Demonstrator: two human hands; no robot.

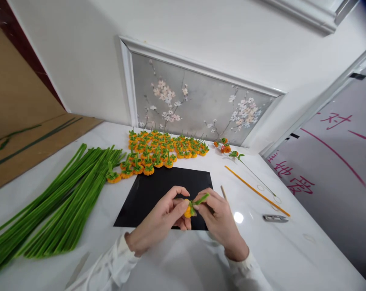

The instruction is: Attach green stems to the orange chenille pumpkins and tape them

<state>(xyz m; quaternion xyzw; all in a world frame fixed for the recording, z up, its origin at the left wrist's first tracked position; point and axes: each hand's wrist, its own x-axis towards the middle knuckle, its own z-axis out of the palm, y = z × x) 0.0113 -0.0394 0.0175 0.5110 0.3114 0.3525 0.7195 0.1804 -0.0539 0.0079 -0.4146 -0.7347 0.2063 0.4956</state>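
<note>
Between the fingertips of my left hand (167, 210) is a small orange pipe-cleaner persimmon (188, 211) with green leaves on its top. My right hand (216, 212) pinches the green pipe-cleaner stem (202, 199) that sticks out of those leaves. Both hands are above the lower part of a black mat (146, 194). Beyond the mat stand rows of similar orange persimmons (158, 149) with green tops. A large bundle of green pipe cleaners (76, 202) lies left of my hands.
At the right lie an orange pipe cleaner (255, 189), small thread snips (275, 218) and a finished-looking branch (225, 147) with orange fruits on a thin stem. A thin stick (223, 192) is beside my right hand. Behind the white table rises a wall with a floral panel (197, 97).
</note>
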